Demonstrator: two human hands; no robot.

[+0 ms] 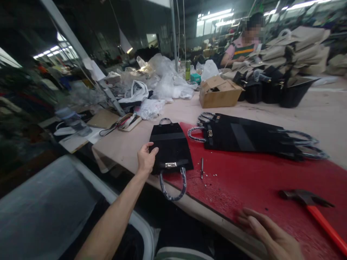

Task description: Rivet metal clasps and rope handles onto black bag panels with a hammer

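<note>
My left hand (146,159) grips the left edge of a flat black handbag (170,146) with a silver clasp and a braided handle hanging over the table's front edge. My right hand (268,234) lies flat with fingers stretched out on the red mat (244,180), holding nothing. A hammer (311,207) with a red handle lies just right of that hand. A small metal punch (202,168) and tiny metal bits rest on the mat beside the bag.
A stack of black bags (252,139) lies across the mat's far side. Behind it sit a cardboard box (218,94), upright black bags (271,88), plastic wrappings (168,81) and beige bags (298,47). A person (244,45) works at the far end.
</note>
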